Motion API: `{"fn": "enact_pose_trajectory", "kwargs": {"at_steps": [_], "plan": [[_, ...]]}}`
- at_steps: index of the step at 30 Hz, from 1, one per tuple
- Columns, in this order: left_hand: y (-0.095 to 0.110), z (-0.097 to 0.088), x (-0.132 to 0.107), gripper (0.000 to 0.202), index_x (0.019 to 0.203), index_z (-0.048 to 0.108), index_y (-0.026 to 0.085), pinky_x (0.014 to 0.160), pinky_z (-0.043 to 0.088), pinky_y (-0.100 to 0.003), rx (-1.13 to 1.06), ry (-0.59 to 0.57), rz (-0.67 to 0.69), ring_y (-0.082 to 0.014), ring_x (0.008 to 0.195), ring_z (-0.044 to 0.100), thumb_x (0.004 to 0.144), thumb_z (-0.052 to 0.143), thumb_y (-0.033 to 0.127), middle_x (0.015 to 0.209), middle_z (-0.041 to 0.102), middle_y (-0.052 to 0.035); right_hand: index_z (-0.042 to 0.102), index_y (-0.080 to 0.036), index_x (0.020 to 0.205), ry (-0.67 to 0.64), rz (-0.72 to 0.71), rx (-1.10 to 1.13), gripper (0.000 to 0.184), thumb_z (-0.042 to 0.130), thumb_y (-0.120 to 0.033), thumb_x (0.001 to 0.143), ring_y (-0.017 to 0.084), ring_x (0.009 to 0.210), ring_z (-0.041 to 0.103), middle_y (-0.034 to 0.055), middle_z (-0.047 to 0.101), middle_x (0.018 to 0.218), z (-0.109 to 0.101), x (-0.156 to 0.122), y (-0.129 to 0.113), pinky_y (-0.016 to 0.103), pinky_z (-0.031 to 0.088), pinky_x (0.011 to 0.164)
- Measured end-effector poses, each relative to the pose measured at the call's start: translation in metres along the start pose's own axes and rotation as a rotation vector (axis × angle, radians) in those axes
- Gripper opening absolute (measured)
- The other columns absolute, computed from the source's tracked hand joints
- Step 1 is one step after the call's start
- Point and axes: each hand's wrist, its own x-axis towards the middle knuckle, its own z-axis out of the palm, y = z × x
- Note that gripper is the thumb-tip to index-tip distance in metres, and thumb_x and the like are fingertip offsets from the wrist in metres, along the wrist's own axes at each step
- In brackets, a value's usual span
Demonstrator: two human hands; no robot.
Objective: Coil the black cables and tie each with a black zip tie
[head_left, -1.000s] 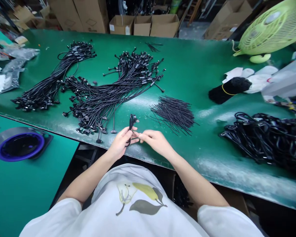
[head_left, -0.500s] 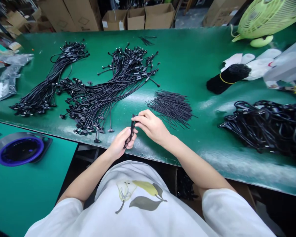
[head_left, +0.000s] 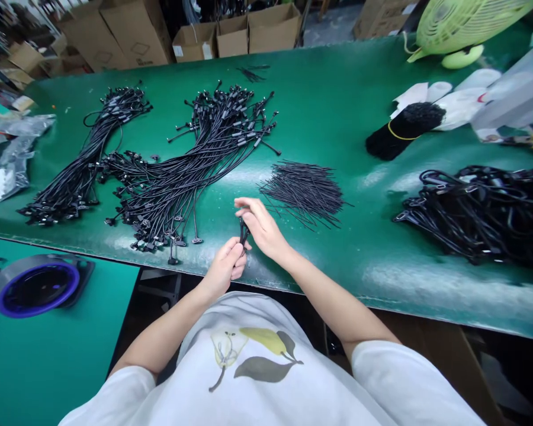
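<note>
Head view: a thin black cable [head_left: 243, 232] was gripped upright in the closed left hand [head_left: 224, 267], above a green workbench mat [head_left: 337, 106]. The narrowly curled fingers [head_left: 249, 204] of the right hand [head_left: 262, 228] were held at its upper end.

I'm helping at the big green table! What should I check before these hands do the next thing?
1. Left hand has a firm grip on the black cable: ok, its fingers curl around it.
2. Right hand is at the cable's upper end: ok, but whether it touches cannot be told.
3. Cable's end piece looks right: cannot tell, too small and partly behind fingers.
4. Bundle of long black cables is apart from the left hand: ok.
5. Hands are over the green mat: ok.
</note>
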Motion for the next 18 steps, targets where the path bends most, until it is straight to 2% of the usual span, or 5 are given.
{"fn": "enact_pose_trajectory", "kwargs": {"at_steps": [4,7,9,14,18], "plan": [[-0.002,0.004,0.004,0.041,0.088,0.048,0.019,0.036,0.017,-0.015,-0.022,-0.099,-0.036,-0.002,0.037,0.024,0.081,0.063,0.056,0.055,0.033,0.0106,0.05,-0.024,0.114,0.064,0.257,0.604,0.038,0.065,-0.039,0.083,0.01,0.061,0.056,-0.0006,0.059,0.087,0.007,-0.014,-0.007,0.017,0.032,0.038],[-0.004,0.012,0.005,0.042,0.091,0.046,0.019,0.041,0.03,-0.016,-0.03,-0.17,-0.08,-0.0054,0.044,0.04,0.082,0.062,0.058,0.059,0.041,0.0076,0.053,-0.022,0.089,0.218,0.311,0.712,0.02,0.066,-0.037,0.083,0.006,0.04,0.038,-0.0089,0.046,0.055,0.007,-0.018,-0.012,0.017,0.027,0.035],[-0.007,0.02,0.002,0.043,0.093,0.045,0.02,0.045,0.033,-0.016,-0.052,-0.15,-0.097,-0.0063,0.049,0.043,0.082,0.06,0.059,0.062,0.042,0.0069,0.051,-0.021,0.079,0.288,0.263,0.693,0.021,0.064,-0.037,0.085,0.006,0.037,0.035,-0.0101,0.041,0.047,0.006,-0.019,-0.014,0.018,0.03,0.038],[-0.014,0.029,-0.01,0.041,0.097,0.045,0.022,0.042,0.028,-0.015,-0.042,-0.036,-0.053,-0.0056,0.048,0.033,0.086,0.053,0.061,0.063,0.037,0.0076,0.053,-0.021,0.084,0.307,0.202,0.625,0.022,0.068,-0.038,0.082,0.005,0.04,0.041,-0.0085,0.047,0.057,0.005,-0.021,-0.015,0.019,0.036,0.042],[-0.017,0.022,-0.009,0.044,0.088,0.048,0.019,0.037,0.019,-0.015,0.073,0.046,0.04,-0.0046,0.042,0.018,0.088,0.047,0.063,0.056,0.027,0.01,0.047,-0.027,0.117,0.215,0.263,0.76,0.062,0.082,-0.03,0.065,0.012,0.075,0.065,-0.0017,0.06,0.097,0.001,-0.021,-0.02,0.027,0.054,0.069]]}}
